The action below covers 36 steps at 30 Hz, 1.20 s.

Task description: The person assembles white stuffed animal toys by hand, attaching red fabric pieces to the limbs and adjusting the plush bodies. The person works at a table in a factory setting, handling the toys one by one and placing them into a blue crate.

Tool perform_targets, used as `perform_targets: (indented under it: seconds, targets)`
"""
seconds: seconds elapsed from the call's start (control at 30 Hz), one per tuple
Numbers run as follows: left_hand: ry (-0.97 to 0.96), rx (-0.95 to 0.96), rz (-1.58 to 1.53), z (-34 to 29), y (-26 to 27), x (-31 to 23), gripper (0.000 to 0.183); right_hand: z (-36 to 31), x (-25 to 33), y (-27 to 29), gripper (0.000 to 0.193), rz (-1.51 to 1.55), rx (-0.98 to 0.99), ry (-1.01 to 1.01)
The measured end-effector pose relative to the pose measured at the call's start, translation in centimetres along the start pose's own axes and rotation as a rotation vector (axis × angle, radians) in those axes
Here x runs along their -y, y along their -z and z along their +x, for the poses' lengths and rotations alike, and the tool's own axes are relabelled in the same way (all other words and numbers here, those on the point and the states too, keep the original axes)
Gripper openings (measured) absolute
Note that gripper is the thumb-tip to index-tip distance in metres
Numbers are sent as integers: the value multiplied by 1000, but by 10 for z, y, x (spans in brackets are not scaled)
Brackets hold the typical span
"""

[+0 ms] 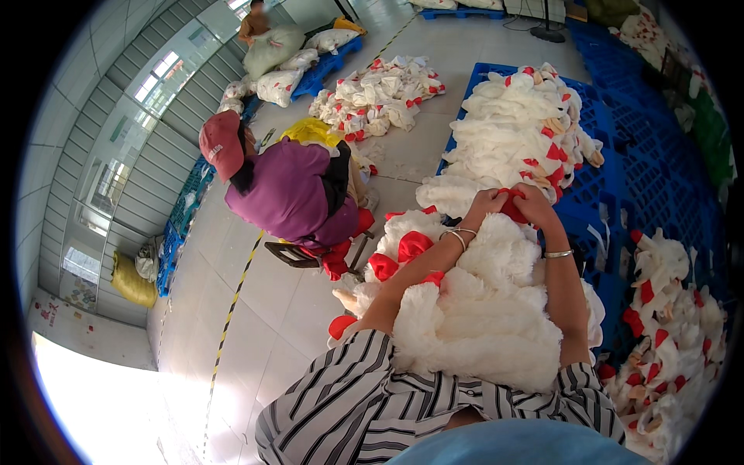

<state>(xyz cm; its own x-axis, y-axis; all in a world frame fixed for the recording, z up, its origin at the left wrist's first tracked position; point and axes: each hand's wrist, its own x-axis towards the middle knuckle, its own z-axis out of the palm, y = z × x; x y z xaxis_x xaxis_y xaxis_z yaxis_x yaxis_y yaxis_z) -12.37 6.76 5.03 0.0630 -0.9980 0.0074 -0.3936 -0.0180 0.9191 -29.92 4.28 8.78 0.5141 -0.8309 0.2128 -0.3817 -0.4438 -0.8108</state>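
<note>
Both my hands pinch a red fabric piece at the far end of a pile of white fluffy plush pieces in front of me. My left hand grips its left side, the fingers closed. From the right, my right hand holds the same piece, its fingers bent around it. Whether the red piece is sewn to a white plush skin beneath is hidden by my hands. Other red parts stick out of the pile beside my left forearm. Just beyond my hands lies a stack of white plush skins with red ends.
Blue plastic pallets lie under the far stack and along the right. More red-and-white plush pieces are heaped at right. On the left, a person in purple sits on a stool, near a floor heap. Another person stands by sacks at back.
</note>
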Motion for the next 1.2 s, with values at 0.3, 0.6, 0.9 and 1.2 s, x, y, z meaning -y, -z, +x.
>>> perform_targets:
  seconds: [0.3,0.6,0.9,1.2]
  targets:
    - [13,6,-17,1,2,4,40,1,4,-1,20,-3,12,-9]
    - [12,7,-59,-3,2,-4,39,0,5,0,20,1,13,-22]
    - [18,12,-75,-2,0,0,38,-1,5,0,19,14,18,-27]
    - [-10,11,0,3,-2,7,44,-1,4,1,19,-4,10,-18]
